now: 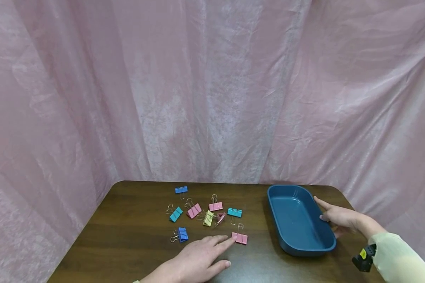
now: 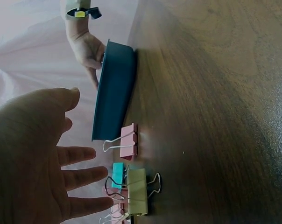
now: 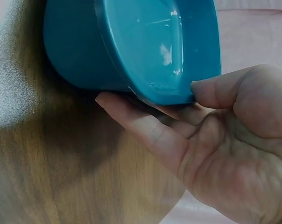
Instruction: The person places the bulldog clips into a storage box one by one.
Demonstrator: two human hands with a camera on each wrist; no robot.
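Observation:
My right hand (image 1: 343, 220) grips the right side of a blue oblong tray (image 1: 297, 220). In the right wrist view the thumb (image 3: 215, 93) is over the tray's rim and the other fingers are outside, under it. My left hand (image 1: 198, 259) hovers low over the table's front, fingers extended and apart, nothing held. Its fingertips reach toward a pink binder clip (image 1: 239, 238); whether they touch it I cannot tell. A yellow binder clip (image 2: 137, 191) shows beyond the fingers in the left wrist view. A dark blue clip (image 1: 183, 234) lies left of that hand.
More binder clips lie scattered mid-table: a teal clip (image 1: 235, 212), another teal clip (image 1: 176, 214), a pink clip (image 1: 194, 211), a pink clip (image 1: 216, 206) and a blue clip (image 1: 181, 190). The brown wooden table (image 1: 127, 232) ends at a pink curtain (image 1: 205, 98).

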